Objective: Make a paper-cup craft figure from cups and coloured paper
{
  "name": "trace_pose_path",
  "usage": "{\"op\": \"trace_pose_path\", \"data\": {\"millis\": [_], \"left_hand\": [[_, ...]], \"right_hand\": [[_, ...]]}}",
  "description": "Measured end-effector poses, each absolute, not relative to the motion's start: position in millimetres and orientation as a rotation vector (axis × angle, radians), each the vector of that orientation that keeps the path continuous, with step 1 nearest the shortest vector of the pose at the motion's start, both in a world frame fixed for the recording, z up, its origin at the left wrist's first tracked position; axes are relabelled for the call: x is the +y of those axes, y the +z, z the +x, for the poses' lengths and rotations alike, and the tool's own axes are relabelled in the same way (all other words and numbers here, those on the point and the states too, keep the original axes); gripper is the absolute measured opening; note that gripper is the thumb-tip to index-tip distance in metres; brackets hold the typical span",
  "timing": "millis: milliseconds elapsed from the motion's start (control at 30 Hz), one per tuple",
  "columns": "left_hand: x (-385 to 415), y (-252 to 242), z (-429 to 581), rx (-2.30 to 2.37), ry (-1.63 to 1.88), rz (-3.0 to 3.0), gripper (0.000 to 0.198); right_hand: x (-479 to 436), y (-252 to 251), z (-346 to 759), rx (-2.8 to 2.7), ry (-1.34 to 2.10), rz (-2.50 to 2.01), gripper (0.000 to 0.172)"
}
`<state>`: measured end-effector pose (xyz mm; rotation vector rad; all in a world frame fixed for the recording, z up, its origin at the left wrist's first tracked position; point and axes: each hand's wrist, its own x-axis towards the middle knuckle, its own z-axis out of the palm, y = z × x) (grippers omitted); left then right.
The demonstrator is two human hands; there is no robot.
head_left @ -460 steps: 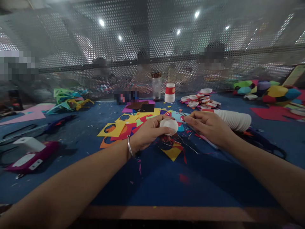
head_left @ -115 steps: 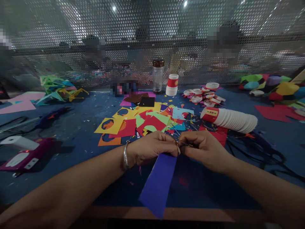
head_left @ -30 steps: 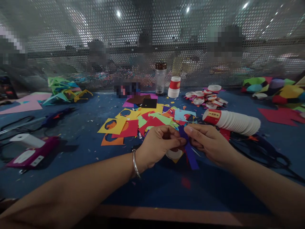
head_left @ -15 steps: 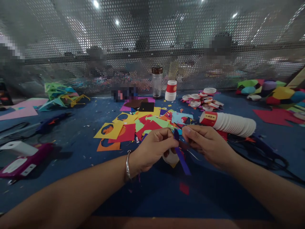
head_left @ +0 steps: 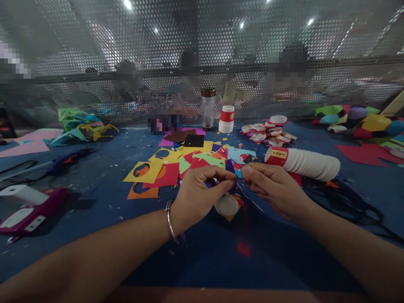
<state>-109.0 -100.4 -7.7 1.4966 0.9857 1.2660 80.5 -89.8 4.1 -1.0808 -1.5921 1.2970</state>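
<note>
In the middle of the table, my left hand [head_left: 203,191] is closed, thumb against fingers, on a purple paper strip [head_left: 230,166] whose upper end shows above the fingertips. Close beside it on the right, my right hand [head_left: 273,185] is closed in a pinch; whatever lies between its fingertips is hidden. A thin pale curved line [head_left: 251,198] runs between the hands, too fine to identify. Below my left fingers is a round white paper cup base [head_left: 226,205] with yellow and red paper around it.
Coloured paper scraps [head_left: 202,162] are heaped behind my hands. A stack of paper cups [head_left: 311,163] lies on the right, near dark blue glue guns. Farther back stand a glass jar [head_left: 208,111] and upright cups [head_left: 227,120]. A purple power strip [head_left: 38,212] sits left.
The purple strip's long lower end, which hung below my left hand, no longer shows there. My left fingers have shifted, and the cup base below them is more exposed.
</note>
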Motion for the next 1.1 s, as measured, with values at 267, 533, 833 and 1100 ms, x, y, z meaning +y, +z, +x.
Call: {"op": "trace_pose_path", "data": {"millis": [267, 533, 833, 1100], "left_hand": [[-103.3, -9.8, -105.2, 0.875, 1.237, 1.447, 0.006], [-104.6, -13.5, -104.1, 0.785, 1.219, 1.406, 0.005], [-104.3, -9.9, -100.7, 0.739, 1.151, 1.228, 0.011], [-101.8, -9.8, -102.2, 0.759, 1.16, 1.261, 0.022]], "right_hand": [[-89.5, -1.1, 85.6, -1.719, 1.243, -1.06, 0.059], [-91.4, 4.8, 82.7, -1.74, 1.211, -1.087, 0.062], [-94.5, 5.6, 82.1, -1.736, 1.181, -1.091, 0.063], [-92.4, 6.2, 74.0, -1.492, 1.331, -1.104, 0.065]]}}
